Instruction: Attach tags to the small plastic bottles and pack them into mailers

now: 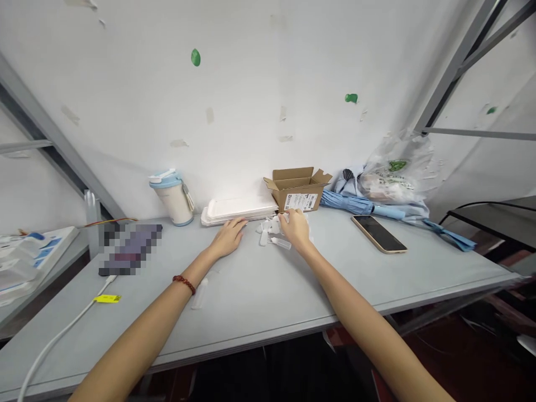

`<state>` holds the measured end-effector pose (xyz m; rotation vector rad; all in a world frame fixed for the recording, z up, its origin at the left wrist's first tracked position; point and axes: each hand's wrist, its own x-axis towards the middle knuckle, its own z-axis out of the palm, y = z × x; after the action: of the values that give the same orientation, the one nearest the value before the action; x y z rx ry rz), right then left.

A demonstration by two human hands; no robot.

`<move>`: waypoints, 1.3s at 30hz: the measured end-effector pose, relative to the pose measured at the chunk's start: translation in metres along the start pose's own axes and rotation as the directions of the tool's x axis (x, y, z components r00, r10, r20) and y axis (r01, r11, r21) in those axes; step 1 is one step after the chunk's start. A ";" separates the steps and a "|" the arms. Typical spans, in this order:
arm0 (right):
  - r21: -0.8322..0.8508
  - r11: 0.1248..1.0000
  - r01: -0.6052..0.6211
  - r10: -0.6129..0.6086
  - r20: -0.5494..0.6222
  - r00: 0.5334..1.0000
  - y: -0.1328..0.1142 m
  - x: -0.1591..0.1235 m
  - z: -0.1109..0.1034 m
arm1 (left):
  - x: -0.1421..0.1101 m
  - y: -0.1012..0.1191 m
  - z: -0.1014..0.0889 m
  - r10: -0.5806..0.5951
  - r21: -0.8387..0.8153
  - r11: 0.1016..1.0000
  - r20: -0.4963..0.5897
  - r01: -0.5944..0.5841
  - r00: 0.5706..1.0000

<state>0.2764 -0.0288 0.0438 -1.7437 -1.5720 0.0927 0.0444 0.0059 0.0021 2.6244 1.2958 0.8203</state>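
Observation:
My left hand point(228, 237) lies palm down on the grey table, fingers stretched out, its tips beside a stack of flat white cartons or trays point(240, 209). Over a small pile of white and translucent plastic pieces point(264, 237) is my right hand point(296, 228), with fingers curled down; whatever is between them is hidden. A clear small tube with a narrow tip point(281, 243) sticks out of the pile just left of the right wrist. Another translucent tube point(200, 294) lies apart, near my left forearm. Behind the right hand stands an open brown cardboard box point(299, 190) with a white label.
A blue-topped cup point(171, 198) stands at the back left, near a blurred phone-like object point(132, 248) on a white cable point(62, 335). On the right lie a phone point(379, 233), a folded blue umbrella point(355, 202) and a plastic bag point(396, 173). A wall rises behind the table.

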 end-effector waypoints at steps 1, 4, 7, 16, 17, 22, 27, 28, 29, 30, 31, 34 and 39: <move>-0.013 1.000 -0.010 0.010 -0.004 1.000 -0.001 -0.001 0.000 | -0.001 0.000 0.001 0.008 0.023 1.000 0.015 -0.008 1.000; -0.029 1.000 -0.006 0.005 -0.038 0.999 -0.007 -0.004 -0.001 | -0.001 0.000 0.002 0.012 0.059 0.998 0.042 -0.015 0.999; 0.011 0.994 0.107 -0.106 -0.085 0.991 -0.018 -0.013 -0.002 | 0.000 0.000 0.003 0.022 0.045 0.999 0.023 -0.023 0.999; 0.518 0.699 0.493 -0.704 0.379 0.601 -0.072 -0.088 0.004 | -0.003 0.003 -0.006 -0.126 -0.140 0.982 -0.011 0.123 0.992; 0.558 0.663 0.499 -0.744 0.424 0.516 -0.077 -0.097 0.005 | -0.003 0.004 -0.008 -0.163 -0.156 0.975 -0.014 0.159 0.987; 0.557 0.535 0.635 -0.830 0.488 0.272 -0.088 -0.120 0.007 | -0.002 0.004 -0.015 -0.375 -0.314 0.877 0.027 0.364 0.927; 0.438 0.494 0.751 -0.820 0.523 0.235 -0.087 -0.123 0.008 | -0.004 0.001 -0.015 -0.488 -0.551 0.710 0.063 0.438 0.870; 0.426 0.489 0.761 -0.821 0.519 0.237 -0.086 -0.122 0.008 | -0.005 0.001 -0.015 -0.502 -0.586 0.683 0.058 0.437 0.863; 0.416 0.487 0.768 -0.822 0.515 0.243 -0.085 -0.121 0.009 | -0.005 0.002 -0.015 -0.517 -0.617 0.656 0.052 0.434 0.855; 0.407 0.490 0.771 -0.822 0.510 0.253 -0.083 -0.119 0.010 | -0.005 0.003 -0.015 -0.534 -0.646 0.629 0.045 0.432 0.844; 0.399 0.498 0.770 -0.820 0.506 0.268 -0.081 -0.117 0.011 | -0.006 0.005 -0.015 -0.552 -0.673 0.600 0.043 0.433 0.833; 0.359 0.552 0.753 -0.796 0.497 0.346 -0.072 -0.106 0.014 | -0.007 0.007 -0.017 -0.586 -0.748 0.508 0.063 0.426 0.808; 0.263 0.653 0.710 -0.740 0.418 0.526 -0.058 -0.080 0.016 | -0.013 0.005 -0.025 -0.611 -0.831 0.384 0.099 0.403 0.785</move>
<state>0.2021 -0.0943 0.0318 -0.8889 -2.5507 0.1764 0.0283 -0.0106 0.0196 1.2857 1.2159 1.2229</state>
